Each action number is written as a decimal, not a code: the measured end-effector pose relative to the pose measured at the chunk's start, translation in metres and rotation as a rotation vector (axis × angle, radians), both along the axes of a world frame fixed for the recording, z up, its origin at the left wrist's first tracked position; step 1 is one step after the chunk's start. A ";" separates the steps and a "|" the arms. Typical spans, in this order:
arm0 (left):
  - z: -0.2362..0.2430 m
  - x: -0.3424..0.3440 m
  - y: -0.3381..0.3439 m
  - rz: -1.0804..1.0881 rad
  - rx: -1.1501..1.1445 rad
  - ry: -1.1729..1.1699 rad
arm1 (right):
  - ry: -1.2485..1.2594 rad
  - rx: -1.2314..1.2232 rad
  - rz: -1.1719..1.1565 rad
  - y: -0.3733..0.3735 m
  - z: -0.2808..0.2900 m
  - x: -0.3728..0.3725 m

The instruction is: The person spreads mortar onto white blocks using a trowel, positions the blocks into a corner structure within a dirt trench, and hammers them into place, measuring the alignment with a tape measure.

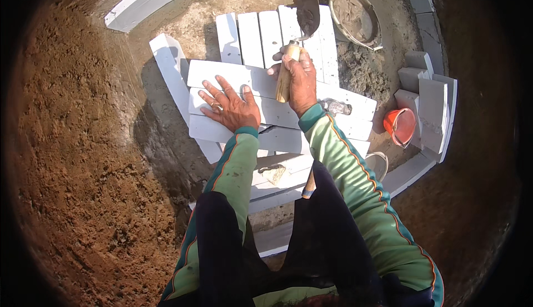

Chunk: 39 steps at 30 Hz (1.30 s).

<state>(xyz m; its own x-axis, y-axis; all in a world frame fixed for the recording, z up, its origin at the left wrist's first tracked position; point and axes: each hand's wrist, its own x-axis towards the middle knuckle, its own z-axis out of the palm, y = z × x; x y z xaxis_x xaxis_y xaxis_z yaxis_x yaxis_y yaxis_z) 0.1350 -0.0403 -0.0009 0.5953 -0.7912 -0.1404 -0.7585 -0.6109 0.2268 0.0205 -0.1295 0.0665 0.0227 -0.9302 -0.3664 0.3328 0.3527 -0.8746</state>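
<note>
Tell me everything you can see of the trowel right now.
The trowel has a pale wooden handle, a short metal neck and a tapering blade smeared with dark grey, wet-looking mortar. The right hand grips the handle, whose butt points back toward the person; the blade points away, reaching the picture's top edge. It overlaps the white blocks in view; whether the blade touches them, I cannot tell.

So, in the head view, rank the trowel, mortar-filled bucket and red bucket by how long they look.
Longest to shortest:
1. Trowel, though held in the right hand, probably nearer the camera
2. Mortar-filled bucket
3. Red bucket
</note>
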 end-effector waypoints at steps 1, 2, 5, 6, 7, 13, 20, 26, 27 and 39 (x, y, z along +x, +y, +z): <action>0.000 -0.003 -0.004 -0.012 0.000 -0.017 | 0.102 0.054 -0.015 -0.013 0.009 -0.028; -0.004 -0.006 -0.007 -0.031 0.002 -0.028 | 0.213 0.117 -0.032 -0.026 0.009 -0.063; -0.005 -0.002 -0.003 -0.062 0.031 -0.100 | 0.766 0.128 -0.019 -0.080 -0.023 -0.167; -0.008 -0.008 -0.007 -0.067 0.031 -0.092 | 0.957 0.064 -0.034 -0.098 -0.049 -0.215; -0.009 -0.012 -0.011 -0.070 0.029 -0.085 | 1.155 0.077 0.007 -0.120 -0.070 -0.256; -0.013 -0.010 -0.011 -0.074 0.018 -0.114 | 1.652 -0.119 0.116 -0.220 -0.169 -0.361; -0.011 0.000 -0.006 -0.091 0.021 -0.151 | 1.078 0.435 0.437 -0.234 -0.193 -0.332; -0.020 -0.009 -0.010 -0.113 0.007 -0.100 | 0.317 0.373 0.042 -0.165 -0.130 -0.390; -0.019 -0.008 -0.009 -0.111 0.008 -0.103 | 0.212 0.361 0.049 -0.156 -0.121 -0.392; 0.004 0.025 0.014 -0.084 -0.133 0.110 | 0.145 0.049 0.205 0.027 0.064 -0.163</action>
